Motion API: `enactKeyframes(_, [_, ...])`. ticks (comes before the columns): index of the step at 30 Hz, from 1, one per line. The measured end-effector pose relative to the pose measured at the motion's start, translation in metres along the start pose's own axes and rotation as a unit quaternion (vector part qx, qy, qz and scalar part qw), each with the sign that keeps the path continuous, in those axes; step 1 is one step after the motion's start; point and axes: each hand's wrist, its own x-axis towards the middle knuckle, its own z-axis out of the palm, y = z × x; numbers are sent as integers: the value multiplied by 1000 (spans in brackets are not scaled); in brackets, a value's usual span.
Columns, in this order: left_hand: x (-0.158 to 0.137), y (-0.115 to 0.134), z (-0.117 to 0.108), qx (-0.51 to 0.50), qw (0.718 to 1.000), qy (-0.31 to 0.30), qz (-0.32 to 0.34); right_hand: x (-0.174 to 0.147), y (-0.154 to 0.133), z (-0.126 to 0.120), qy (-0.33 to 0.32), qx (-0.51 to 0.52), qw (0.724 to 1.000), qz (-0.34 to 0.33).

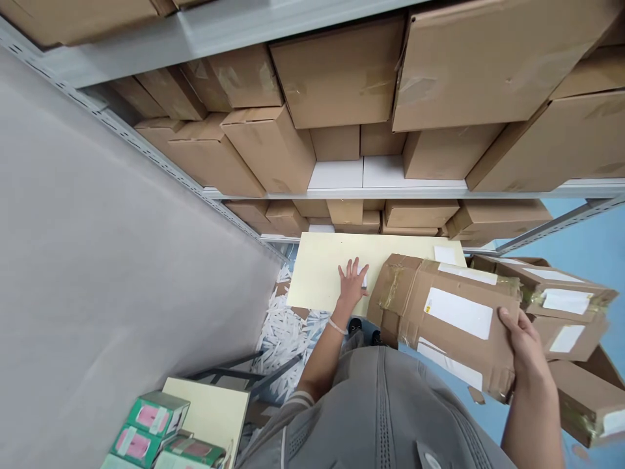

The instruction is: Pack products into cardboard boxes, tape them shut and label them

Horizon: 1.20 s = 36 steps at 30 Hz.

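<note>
A brown cardboard box (444, 326) with white labels and clear tape is tilted over the right end of a pale yellow tabletop (317, 273). My right hand (525, 342) grips the box at its right end, thumb on the labelled face and the other fingers hidden behind. On the tabletop, my left hand (350, 283) lies with its fingers spread. Partly under its thumb side is a small white item (363, 277), too covered to name. A white paper label (444, 255) rests near the tabletop's far right corner.
Metal shelving (342, 193) packed with cartons stands beyond the table. More taped boxes (561, 299) are stacked at the right. White paper strips (288, 339) litter the floor at the left, beside a grey wall (122, 260). Green boxes (151, 423) sit on a lower-left surface.
</note>
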Motion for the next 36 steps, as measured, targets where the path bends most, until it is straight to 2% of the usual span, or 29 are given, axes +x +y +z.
enactKeyframes(4, [13,-10,6,-28,998,-44,27,11,6,9,6,6,1000,0])
enactKeyframes(9, [27,-32,-10,-56,997,-44,29,22,8,32,-13,20,1000,-3])
enactKeyframes(16, [61,-76,-57,-4,1000,-1,-5,23,8,96,-102,25,994,-9])
enactKeyframes(21, [82,-113,-82,24,999,23,-32,25,13,141,-132,42,990,-33])
enactKeyframes(27, [93,-148,-84,28,998,-2,-58,25,34,175,-130,47,989,-54])
enactKeyframes(32, [96,-162,-81,31,998,-6,-61,18,60,191,-107,59,991,-52])
enactKeyframes(36, [89,-158,-76,32,997,48,-47,6,81,208,-93,54,992,-62])
